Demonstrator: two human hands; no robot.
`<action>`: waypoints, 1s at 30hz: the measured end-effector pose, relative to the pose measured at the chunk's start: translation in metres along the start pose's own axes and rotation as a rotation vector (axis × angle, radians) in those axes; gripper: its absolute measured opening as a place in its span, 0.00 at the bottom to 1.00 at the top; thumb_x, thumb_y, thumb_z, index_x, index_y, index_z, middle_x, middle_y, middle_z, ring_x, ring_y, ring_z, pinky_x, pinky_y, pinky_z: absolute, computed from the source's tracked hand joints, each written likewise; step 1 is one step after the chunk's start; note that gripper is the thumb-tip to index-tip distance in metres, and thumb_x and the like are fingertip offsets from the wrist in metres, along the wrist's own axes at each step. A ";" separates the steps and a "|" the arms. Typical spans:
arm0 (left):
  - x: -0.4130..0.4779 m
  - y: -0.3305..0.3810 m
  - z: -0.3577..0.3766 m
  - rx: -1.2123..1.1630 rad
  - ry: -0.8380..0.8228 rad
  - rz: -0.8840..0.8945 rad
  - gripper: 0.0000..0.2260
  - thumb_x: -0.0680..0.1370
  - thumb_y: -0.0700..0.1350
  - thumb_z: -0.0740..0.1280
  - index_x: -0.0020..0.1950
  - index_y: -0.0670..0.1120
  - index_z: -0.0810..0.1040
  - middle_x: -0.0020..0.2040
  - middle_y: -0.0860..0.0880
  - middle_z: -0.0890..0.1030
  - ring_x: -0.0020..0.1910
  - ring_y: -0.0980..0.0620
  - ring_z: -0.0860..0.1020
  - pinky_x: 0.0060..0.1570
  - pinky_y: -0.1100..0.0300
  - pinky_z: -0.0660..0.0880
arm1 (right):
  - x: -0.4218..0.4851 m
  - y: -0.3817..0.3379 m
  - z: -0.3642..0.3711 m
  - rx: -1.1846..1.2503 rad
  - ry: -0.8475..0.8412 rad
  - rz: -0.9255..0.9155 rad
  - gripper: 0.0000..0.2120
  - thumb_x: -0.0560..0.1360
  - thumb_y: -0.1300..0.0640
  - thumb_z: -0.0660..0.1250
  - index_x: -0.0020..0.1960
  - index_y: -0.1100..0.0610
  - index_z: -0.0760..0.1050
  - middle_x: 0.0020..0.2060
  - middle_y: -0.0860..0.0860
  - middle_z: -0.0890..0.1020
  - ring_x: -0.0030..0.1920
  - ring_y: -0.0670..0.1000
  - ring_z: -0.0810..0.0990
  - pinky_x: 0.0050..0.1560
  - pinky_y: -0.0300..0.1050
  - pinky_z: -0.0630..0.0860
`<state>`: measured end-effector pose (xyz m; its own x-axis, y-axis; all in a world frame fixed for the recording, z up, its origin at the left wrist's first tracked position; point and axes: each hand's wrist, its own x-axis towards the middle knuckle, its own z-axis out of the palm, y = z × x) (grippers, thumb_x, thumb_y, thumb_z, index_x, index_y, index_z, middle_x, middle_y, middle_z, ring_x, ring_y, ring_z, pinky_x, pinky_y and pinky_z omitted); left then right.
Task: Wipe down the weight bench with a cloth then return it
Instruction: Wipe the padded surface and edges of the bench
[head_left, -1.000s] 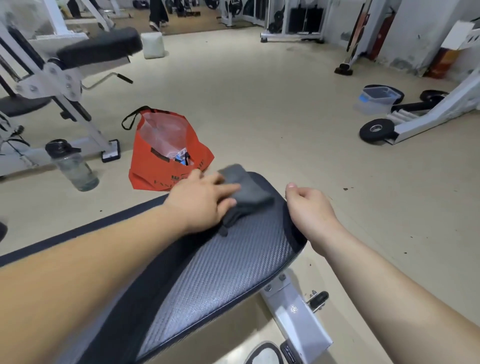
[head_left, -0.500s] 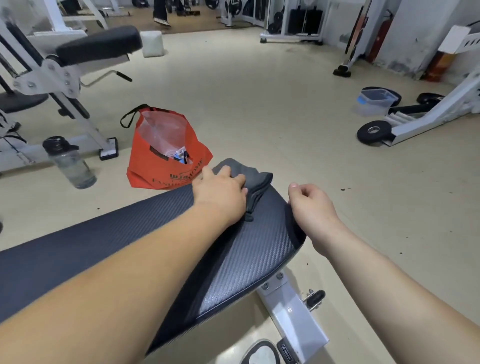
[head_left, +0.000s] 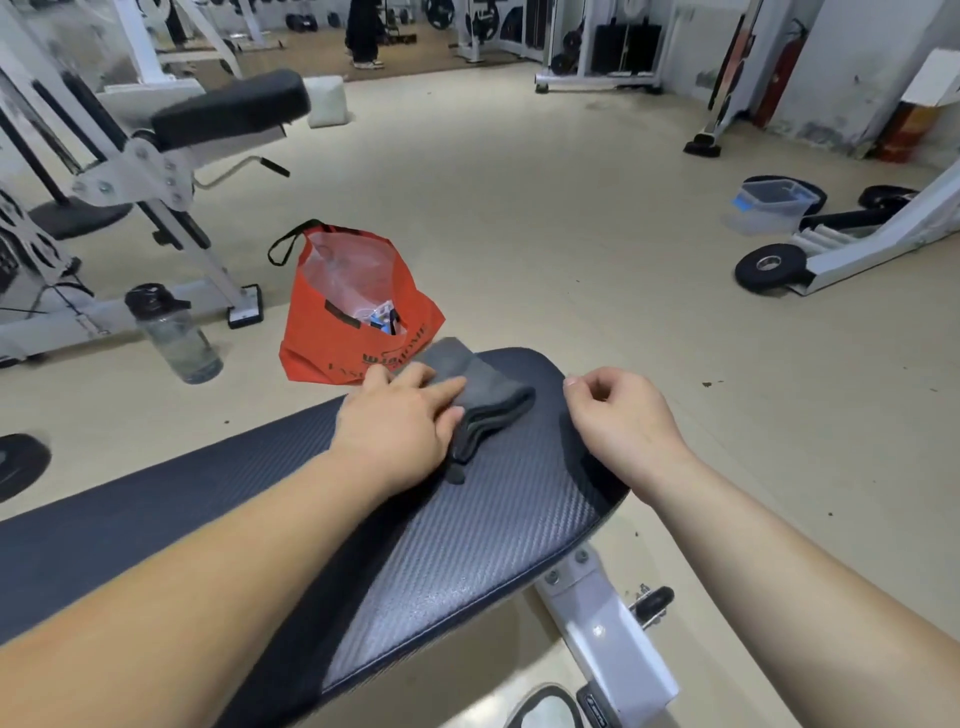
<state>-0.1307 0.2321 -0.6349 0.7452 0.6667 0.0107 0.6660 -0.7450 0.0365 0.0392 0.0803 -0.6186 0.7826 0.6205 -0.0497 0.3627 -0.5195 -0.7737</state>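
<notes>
Pressing flat on the folded grey cloth (head_left: 485, 392), the left hand (head_left: 400, 423) keeps its fingers straight and together, gripping nothing. The cloth lies near the rounded end of the bench (head_left: 493, 525), centre frame, and its upper corner reaches the pad's top edge. The right hand (head_left: 621, 421) rests on the pad's right edge, just beside the cloth but apart from it, with its fingers curled into a loose fist round nothing. A bare strip of pad runs between the two hands. Just above the pad's upper edge a red bag (head_left: 353, 332) stands on the floor (head_left: 545, 208), with a bottle (head_left: 174, 335) further left. Right of the bench the floor lies open up to a weight plate (head_left: 771, 265) and a tub (head_left: 769, 205) at the right side.
</notes>
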 end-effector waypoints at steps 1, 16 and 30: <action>0.004 0.005 0.001 -0.006 0.009 -0.080 0.21 0.82 0.62 0.53 0.75 0.65 0.66 0.74 0.55 0.70 0.65 0.40 0.68 0.62 0.47 0.73 | -0.001 -0.002 0.001 -0.008 -0.001 -0.008 0.16 0.81 0.46 0.62 0.43 0.54 0.80 0.37 0.49 0.84 0.44 0.54 0.82 0.49 0.49 0.78; -0.016 -0.010 0.005 -0.004 0.043 -0.175 0.20 0.82 0.62 0.54 0.73 0.64 0.69 0.71 0.55 0.72 0.64 0.40 0.68 0.59 0.46 0.72 | -0.005 -0.017 0.016 -0.131 -0.065 -0.108 0.14 0.80 0.46 0.63 0.41 0.52 0.79 0.34 0.47 0.83 0.42 0.55 0.83 0.49 0.51 0.80; -0.113 -0.073 -0.005 0.152 0.105 -0.286 0.23 0.80 0.65 0.53 0.72 0.60 0.73 0.59 0.50 0.77 0.54 0.39 0.72 0.48 0.47 0.77 | -0.028 -0.057 0.048 -0.236 -0.222 -0.277 0.10 0.76 0.44 0.67 0.47 0.48 0.83 0.43 0.43 0.86 0.49 0.49 0.84 0.54 0.51 0.81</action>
<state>-0.2631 0.2112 -0.6336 0.5254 0.8417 0.1247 0.8507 -0.5168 -0.0963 -0.0278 0.1206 -0.6031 0.5208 0.8536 -0.0152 0.6699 -0.4196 -0.6124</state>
